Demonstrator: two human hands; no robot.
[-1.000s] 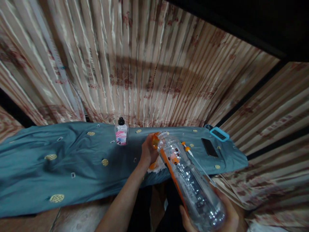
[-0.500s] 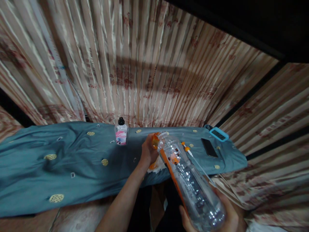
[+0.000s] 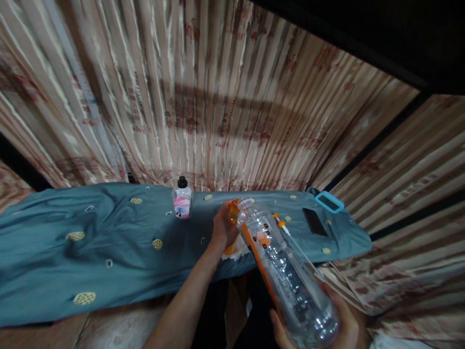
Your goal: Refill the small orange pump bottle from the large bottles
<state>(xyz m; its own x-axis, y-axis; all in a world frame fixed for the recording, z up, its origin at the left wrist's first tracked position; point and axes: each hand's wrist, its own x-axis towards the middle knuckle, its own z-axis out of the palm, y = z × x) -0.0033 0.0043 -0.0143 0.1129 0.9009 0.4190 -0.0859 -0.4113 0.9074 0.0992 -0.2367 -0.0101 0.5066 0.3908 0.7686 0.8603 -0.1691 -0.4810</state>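
The left hand (image 3: 222, 227) has fingers wrapped round an orange piece (image 3: 234, 212) — at the clear bottle's (image 3: 290, 281) mouth. The right hand (image 3: 344, 317) clasps its fingers on the bottle's lower end.

large bottle (image 3: 286, 271): clear plastic, glossy (bright highlights dot its ridges) | small bottle (image 3: 182, 203): clear plastic | its black cap (image 3: 182, 182): smooth plastic | pineapple-print sheet (image 3: 123, 232): matt cloth, wrinkled | curtain (image 3: 218, 97): pleated cloth, satiny sheen
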